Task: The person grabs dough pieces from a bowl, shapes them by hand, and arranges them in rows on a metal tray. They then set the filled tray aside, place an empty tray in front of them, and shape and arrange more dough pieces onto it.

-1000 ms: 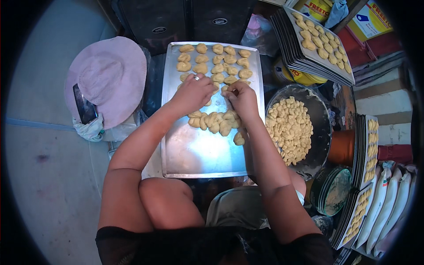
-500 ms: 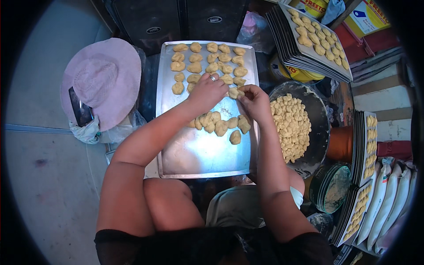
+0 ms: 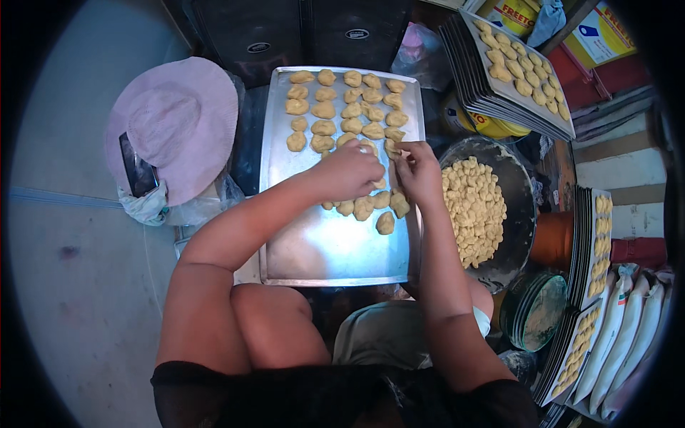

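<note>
A silver baking tray [image 3: 321, 253] lies before me, with rows of yellowish dough pieces [image 3: 323, 110] across its far half. Nearer, a loose cluster of dough lumps [image 3: 363, 207] sits around the tray's middle, one lump [image 3: 385, 223] a little apart. Over this cluster my left hand [image 3: 348, 172] is closed with curled fingers; what it holds, if anything, is hidden beneath it. By the tray's right edge, my right hand [image 3: 421, 173] pinches a dough piece [image 3: 392, 149] at the near end of the rightmost row.
Right of the tray stands a dark basin [image 3: 519, 207] full of small dough pieces [image 3: 472, 210]. Stacked trays of shaped dough rise at the far right [image 3: 524, 68] and along the right side [image 3: 598, 242]. A pink hat [image 3: 171, 125] with a phone [image 3: 137, 167] on it lies to the left.
My left hand has come nearer to me, from the rows to the loose cluster. My right hand remains beside the rightmost row. The whole view has shifted slightly.
</note>
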### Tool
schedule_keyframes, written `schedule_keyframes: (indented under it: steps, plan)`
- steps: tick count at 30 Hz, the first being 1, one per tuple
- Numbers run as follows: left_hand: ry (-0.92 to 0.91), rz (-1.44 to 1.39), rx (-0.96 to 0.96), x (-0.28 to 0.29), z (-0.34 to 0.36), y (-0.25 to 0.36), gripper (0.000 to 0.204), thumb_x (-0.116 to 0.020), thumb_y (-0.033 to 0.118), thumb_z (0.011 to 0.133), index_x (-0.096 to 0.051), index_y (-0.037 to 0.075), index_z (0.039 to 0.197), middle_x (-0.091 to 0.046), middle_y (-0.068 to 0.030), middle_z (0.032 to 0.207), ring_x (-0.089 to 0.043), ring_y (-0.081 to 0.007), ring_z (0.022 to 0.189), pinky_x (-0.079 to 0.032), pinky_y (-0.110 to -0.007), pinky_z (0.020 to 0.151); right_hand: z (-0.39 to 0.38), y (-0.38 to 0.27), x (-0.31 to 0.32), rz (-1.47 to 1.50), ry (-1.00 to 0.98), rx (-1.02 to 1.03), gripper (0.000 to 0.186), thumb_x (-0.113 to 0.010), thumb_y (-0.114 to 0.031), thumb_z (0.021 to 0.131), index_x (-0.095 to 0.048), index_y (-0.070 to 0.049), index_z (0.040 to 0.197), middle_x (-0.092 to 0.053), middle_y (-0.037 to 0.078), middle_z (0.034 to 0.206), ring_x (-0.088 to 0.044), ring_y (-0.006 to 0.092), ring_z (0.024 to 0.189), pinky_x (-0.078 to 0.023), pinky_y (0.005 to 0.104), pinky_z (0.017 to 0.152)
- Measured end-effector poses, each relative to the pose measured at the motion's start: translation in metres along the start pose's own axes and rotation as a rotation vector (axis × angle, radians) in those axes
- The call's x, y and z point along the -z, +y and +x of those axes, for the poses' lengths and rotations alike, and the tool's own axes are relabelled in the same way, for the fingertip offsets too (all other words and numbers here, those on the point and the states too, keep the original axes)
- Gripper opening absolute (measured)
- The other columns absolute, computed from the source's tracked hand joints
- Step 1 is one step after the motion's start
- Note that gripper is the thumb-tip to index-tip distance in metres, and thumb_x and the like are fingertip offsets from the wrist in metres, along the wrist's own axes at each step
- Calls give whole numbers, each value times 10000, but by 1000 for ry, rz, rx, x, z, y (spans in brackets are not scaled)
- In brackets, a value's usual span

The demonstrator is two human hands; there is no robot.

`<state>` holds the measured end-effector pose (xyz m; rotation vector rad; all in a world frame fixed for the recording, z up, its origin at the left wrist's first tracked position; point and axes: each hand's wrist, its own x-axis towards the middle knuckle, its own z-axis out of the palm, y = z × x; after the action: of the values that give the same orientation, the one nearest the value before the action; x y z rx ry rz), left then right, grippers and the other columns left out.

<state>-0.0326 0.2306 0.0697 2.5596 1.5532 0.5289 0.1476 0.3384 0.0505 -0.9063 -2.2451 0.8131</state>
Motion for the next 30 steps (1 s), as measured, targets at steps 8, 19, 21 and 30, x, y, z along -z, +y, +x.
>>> schedule_keyframes:
  steps: [8,19,21,30]
  plan:
    - [-53,-677,727,77,-97,-43,166,-715,98,814,-683,13,953,-670,-86,1055,-623,-159,897,-496,-337,772,-5,-77,-37,31,-360,-45,302,-708,-221,840,-667,-54,1088,-662,151,1029,-658,311,893,-521,393,793]
    - [223,-78,508,47,-105,-32,191,-670,111,814,-698,78,1000,-628,-80,1012,-589,-301,998,-461,-388,887,-18,-89,-64,75,-308,13,308,-741,-228,799,-667,-74,1054,-672,131,934,-653,332,879,-515,412,771]
    - [195,-81,423,46,-97,-22,200,-678,131,808,-704,93,1002,-629,-60,1015,-572,-279,1022,-440,-390,902,-23,-88,-66,-88,-306,312,265,-734,-214,790,-669,-75,1006,-687,131,879,-669,297,794,-524,384,705]
    - [103,29,413,31,-80,-17,212,-676,200,825,-716,117,1016,-614,-19,1020,-539,-228,1043,-374,-391,938,-10,-56,-40,62,-173,48,220,-723,-148,757,-705,-22,937,-670,141,871,-655,293,841,-510,381,764]
